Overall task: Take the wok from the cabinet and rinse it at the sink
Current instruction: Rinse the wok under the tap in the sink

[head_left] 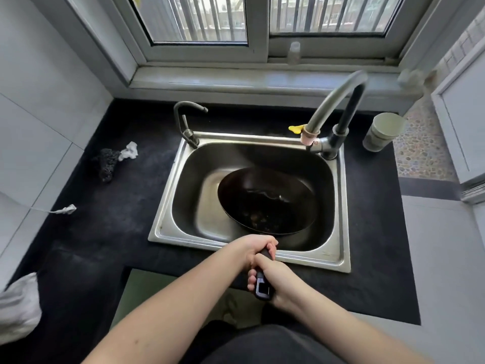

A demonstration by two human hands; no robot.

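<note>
**Both hands on the wok handle at the sink**

Nearest the camera, a dark-clothed lap fills the bottom edge, cut off by the frame. At the near left a pale bag is only partly in view. The whole picture is slightly smeared, so small detail is hard to read.

The right hand is curled round the near end of the black handle, and the left hand grips the same handle just beyond it; the two hands touch. Most of the handle is hidden under the fingers, with only its end showing.

The wok sits inside the steel sink, toward its right and near side. Its long axis runs near to far: handle toward the person, bowl away. Its dark inside faces up, with some water and residue faintly visible.

On the black tabletop to the left lie a dark scrubber and a crumpled white scrap. Farther back stand a small tap at the left and a tall curved tap at the right, a grey canister beside it. Beyond is the window.
</note>
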